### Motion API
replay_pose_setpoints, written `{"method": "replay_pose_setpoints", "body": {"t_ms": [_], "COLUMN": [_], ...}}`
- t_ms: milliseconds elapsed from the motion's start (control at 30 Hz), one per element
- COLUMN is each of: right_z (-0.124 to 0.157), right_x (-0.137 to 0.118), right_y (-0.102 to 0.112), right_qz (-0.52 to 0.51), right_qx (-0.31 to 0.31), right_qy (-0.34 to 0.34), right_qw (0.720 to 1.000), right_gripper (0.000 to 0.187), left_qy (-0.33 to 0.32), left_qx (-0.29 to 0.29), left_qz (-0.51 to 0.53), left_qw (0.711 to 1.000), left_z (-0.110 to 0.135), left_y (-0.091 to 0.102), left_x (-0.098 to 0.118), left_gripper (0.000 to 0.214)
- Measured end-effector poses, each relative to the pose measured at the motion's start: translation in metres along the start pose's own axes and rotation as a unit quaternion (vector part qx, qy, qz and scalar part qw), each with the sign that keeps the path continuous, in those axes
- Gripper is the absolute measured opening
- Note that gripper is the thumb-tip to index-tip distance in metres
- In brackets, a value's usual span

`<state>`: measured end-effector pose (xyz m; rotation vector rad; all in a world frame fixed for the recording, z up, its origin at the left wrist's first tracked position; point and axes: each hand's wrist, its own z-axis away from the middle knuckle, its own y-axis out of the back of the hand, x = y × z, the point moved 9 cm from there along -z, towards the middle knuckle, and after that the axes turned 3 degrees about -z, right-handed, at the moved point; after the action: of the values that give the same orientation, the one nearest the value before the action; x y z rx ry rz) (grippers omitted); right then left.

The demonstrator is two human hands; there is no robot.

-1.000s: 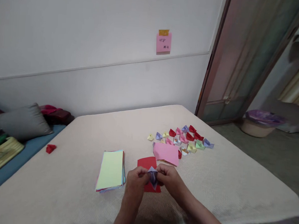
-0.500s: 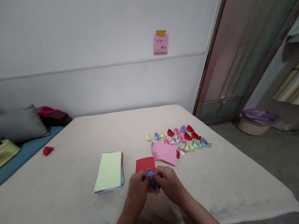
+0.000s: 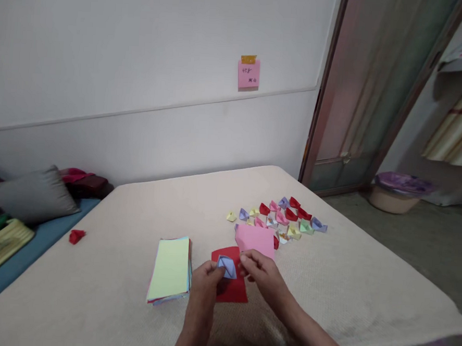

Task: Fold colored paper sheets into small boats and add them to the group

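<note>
My left hand [image 3: 205,283] is closed on a pale purple folded paper boat [image 3: 227,267], its thumb pressed into the fold. The boat's inner pocket faces up toward me. Just to the right, my right hand [image 3: 262,271] is off the paper, fingers loosely curled and slightly apart with nothing visible in them. Beneath the boat lies a red paper sheet [image 3: 233,293] on the bed. A pink paper sheet [image 3: 256,238] lies behind my right hand and partly covers some folded boats. Several small boats in mixed colours, such as a green one [image 3: 306,227], stand in rows beyond it.
A stack of coloured paper [image 3: 170,271], yellow on top, lies left of my left hand. One crumpled-looking red paper piece [image 3: 77,236] rests far left on the bed cover [image 3: 110,291]. Past the left edge is a grey pillow [image 3: 44,195]. A pink note [image 3: 248,75] is taped to the wall.
My right hand has let go of the purple boat and drawn slightly right. The boat has turned in my left hand, now lying wider and flatter, with more of the red sheet showing.
</note>
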<state>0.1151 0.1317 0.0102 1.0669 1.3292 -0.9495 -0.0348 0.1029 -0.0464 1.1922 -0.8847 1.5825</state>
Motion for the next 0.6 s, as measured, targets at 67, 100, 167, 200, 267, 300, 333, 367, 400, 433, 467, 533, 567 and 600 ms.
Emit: {"method": "replay_pose_setpoints", "body": {"t_ms": [67, 100, 167, 200, 267, 300, 333, 367, 400, 433, 467, 533, 567, 600], "right_z": [0.006, 0.009, 0.017, 0.020, 0.025, 0.026, 0.028, 0.028, 0.028, 0.028, 0.027, 0.024, 0.022, 0.019], "right_x": [-0.017, -0.023, -0.032, -0.034, -0.037, -0.038, -0.039, -0.040, -0.041, -0.041, -0.041, -0.041, -0.041, -0.040], "right_y": [0.005, 0.005, -0.001, -0.005, -0.013, -0.015, -0.017, -0.017, -0.016, -0.015, -0.013, -0.006, -0.001, 0.006], "right_qz": [0.112, 0.169, 0.267, 0.308, 0.374, 0.400, 0.416, 0.426, 0.430, 0.434, 0.437, 0.446, 0.452, 0.460], "right_qx": [0.052, 0.070, 0.087, 0.088, 0.094, 0.101, 0.110, 0.122, 0.132, 0.139, 0.145, 0.156, 0.164, 0.172], "right_qy": [0.088, 0.123, 0.179, 0.201, 0.233, 0.246, 0.261, 0.271, 0.279, 0.284, 0.290, 0.294, 0.292, 0.285], "right_qw": [0.988, 0.975, 0.943, 0.926, 0.893, 0.877, 0.864, 0.855, 0.848, 0.844, 0.839, 0.831, 0.827, 0.823], "right_gripper": [0.018, 0.015, 0.010, 0.009, 0.010, 0.014, 0.018, 0.020, 0.020, 0.020, 0.019, 0.019, 0.019, 0.019], "left_qy": [-0.012, -0.021, -0.039, -0.049, -0.066, -0.073, -0.076, -0.077, -0.079, -0.082, -0.081, -0.082, -0.077, -0.073], "left_qx": [0.009, 0.011, 0.013, 0.013, 0.012, 0.012, 0.009, 0.000, -0.011, -0.020, -0.030, -0.020, -0.010, -0.003], "left_qz": [0.000, -0.004, -0.015, -0.024, -0.050, -0.068, -0.085, -0.096, -0.100, -0.098, -0.094, -0.079, -0.076, -0.076], "left_qw": [1.000, 1.000, 0.999, 0.998, 0.997, 0.995, 0.993, 0.992, 0.992, 0.992, 0.992, 0.993, 0.994, 0.994], "left_z": [0.001, 0.003, 0.006, 0.008, 0.011, 0.012, 0.013, 0.013, 0.012, 0.012, 0.011, 0.008, 0.007, 0.005], "left_y": [0.001, 0.001, -0.002, -0.004, -0.008, -0.009, -0.012, -0.015, -0.018, -0.020, -0.023, -0.022, -0.019, -0.018], "left_x": [0.004, 0.007, 0.013, 0.016, 0.021, 0.022, 0.022, 0.021, 0.020, 0.019, 0.018, 0.015, 0.013, 0.010], "left_gripper": [0.026, 0.024, 0.022, 0.021, 0.022, 0.023, 0.025, 0.026, 0.027, 0.029, 0.031, 0.040, 0.043, 0.045]}}
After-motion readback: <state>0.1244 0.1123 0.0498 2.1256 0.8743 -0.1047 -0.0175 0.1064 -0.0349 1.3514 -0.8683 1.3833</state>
